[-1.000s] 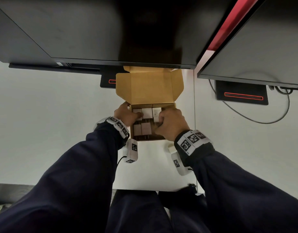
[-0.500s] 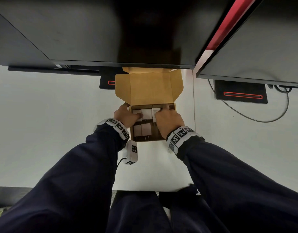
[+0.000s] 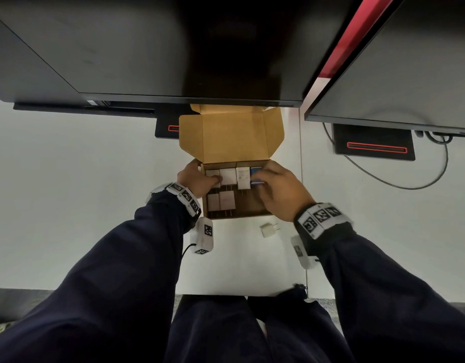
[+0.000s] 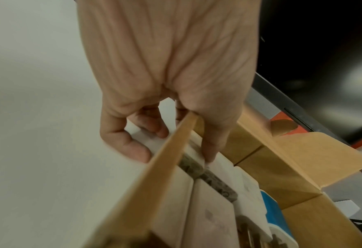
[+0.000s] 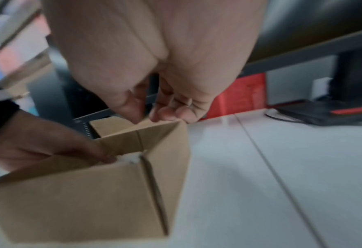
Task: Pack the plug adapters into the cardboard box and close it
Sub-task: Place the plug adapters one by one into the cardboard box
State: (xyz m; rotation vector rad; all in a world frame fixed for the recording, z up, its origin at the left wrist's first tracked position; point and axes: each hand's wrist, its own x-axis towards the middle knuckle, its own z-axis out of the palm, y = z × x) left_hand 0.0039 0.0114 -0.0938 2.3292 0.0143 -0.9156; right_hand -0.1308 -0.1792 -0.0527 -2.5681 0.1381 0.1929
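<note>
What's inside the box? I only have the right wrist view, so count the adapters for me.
Observer: Six in the box: five white adapters and a blue adapter at the far right.
Operator: Check the table for strays.
Observer: One loose adapter lies on the table, in front of the box.
Operator: Report the left hand.
Observer: The left hand grips the box's left wall, fingers outside, thumb inside on a white adapter.

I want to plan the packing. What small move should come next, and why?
Probably the right hand should reach back for the white plug adapter lying loose on the table just outside the cardboard box, since the box's near right part looks unfilled and its lid stands open.
</note>
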